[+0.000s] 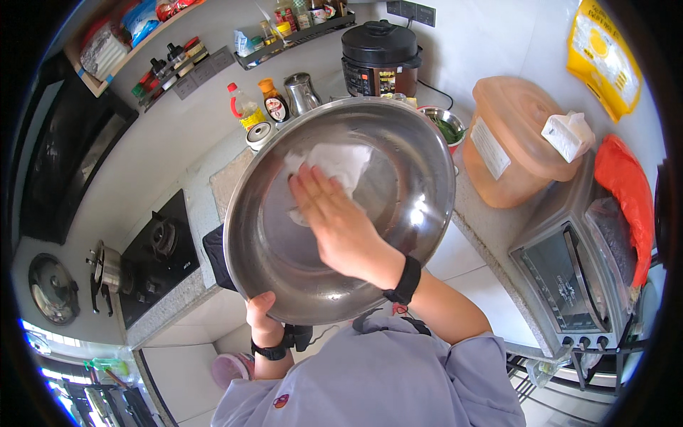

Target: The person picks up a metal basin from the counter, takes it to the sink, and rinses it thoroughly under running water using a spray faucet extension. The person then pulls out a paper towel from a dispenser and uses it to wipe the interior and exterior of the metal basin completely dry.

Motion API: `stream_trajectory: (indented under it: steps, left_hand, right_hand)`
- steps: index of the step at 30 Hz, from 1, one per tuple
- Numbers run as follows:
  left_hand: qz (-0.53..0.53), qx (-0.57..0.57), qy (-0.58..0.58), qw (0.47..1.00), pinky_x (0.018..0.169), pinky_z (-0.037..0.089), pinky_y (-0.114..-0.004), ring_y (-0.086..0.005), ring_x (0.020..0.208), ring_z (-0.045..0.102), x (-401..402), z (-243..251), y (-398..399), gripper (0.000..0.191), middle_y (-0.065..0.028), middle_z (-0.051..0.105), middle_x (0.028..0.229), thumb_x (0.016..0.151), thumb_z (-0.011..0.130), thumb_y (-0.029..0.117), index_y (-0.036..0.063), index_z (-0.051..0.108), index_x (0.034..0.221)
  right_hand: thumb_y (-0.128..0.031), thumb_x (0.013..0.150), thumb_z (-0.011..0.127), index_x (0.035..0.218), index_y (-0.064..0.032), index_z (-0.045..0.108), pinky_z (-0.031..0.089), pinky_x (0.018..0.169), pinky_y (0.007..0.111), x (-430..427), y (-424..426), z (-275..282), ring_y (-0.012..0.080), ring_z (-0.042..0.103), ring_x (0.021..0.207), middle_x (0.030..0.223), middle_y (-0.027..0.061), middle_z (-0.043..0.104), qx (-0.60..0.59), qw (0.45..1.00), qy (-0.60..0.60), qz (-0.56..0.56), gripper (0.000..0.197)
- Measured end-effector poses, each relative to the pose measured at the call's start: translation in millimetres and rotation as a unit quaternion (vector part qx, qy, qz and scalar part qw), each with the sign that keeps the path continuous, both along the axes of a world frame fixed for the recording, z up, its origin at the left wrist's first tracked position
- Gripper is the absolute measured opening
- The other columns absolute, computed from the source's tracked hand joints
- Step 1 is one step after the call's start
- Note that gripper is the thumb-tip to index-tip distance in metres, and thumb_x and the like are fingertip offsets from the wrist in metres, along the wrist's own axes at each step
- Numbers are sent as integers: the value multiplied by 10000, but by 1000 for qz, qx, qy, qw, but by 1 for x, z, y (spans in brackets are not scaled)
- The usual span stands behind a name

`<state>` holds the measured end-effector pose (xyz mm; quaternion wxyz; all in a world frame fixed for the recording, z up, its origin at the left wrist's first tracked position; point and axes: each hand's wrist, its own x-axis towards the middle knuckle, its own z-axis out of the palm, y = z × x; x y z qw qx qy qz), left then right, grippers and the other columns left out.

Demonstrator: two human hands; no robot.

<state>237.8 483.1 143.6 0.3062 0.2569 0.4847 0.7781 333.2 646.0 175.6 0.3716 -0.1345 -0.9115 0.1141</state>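
Observation:
A large stainless steel basin (373, 125) is tilted in front of my chest, its inside facing me. My left hand (261, 312) grips its lower left rim, thumb over the edge and the other fingers hidden behind the metal. Inside the bowl, my right hand (331, 219) lies with fingers extended, pressing a white paper towel or thin cloth (344, 163) to the bottom. Part of that sheet is hidden under the hand. Bright reflections show on the basin's right inner wall.
Behind the basin stand a black electric pressure cooker (380, 58), a sauce bottle (276, 101) and a steel jug (302, 93). A gas hob (160, 256) is at left. On the right are an orange lidded plastic bin (496, 144) and a toaster oven (565, 283).

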Motion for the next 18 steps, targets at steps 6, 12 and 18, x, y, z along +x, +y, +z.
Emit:
stream_trajectory:
  steps: [6, 12, 18]
  left_hand:
    - [13, -19, 30, 999, 885, 381, -344, -267, 1046, 469, 4, 3, 2, 631, -152, 487, 1144, 641, 448, 253, -16, 406, 1210]
    - [16, -9, -14, 1000, 891, 376, -337, -263, 1061, 463, 7, 6, 3, 630, -155, 483, 1151, 641, 441, 251, -14, 406, 1211]
    - [-34, 1, 18, 999, 891, 375, -343, -264, 1064, 455, -1, 5, 1, 619, -153, 482, 1153, 639, 435, 244, -14, 413, 1201]
  right_hand:
    - [-67, 724, 495, 1290, 41, 307, 263, 1017, 437, -1, -21, -17, 320, 279, 1270, 1355, 209, 290, -33, 997, -24, 71, 606]
    - [-126, 708, 521, 1289, 29, 310, 261, 1016, 430, -1, -28, -24, 294, 310, 1254, 1346, 170, 323, 30, 998, -36, 52, 637]
    - [-79, 773, 423, 1277, 34, 330, 255, 1021, 399, -2, -11, 0, 284, 325, 1241, 1326, 160, 353, 20, 999, -16, -29, 525]
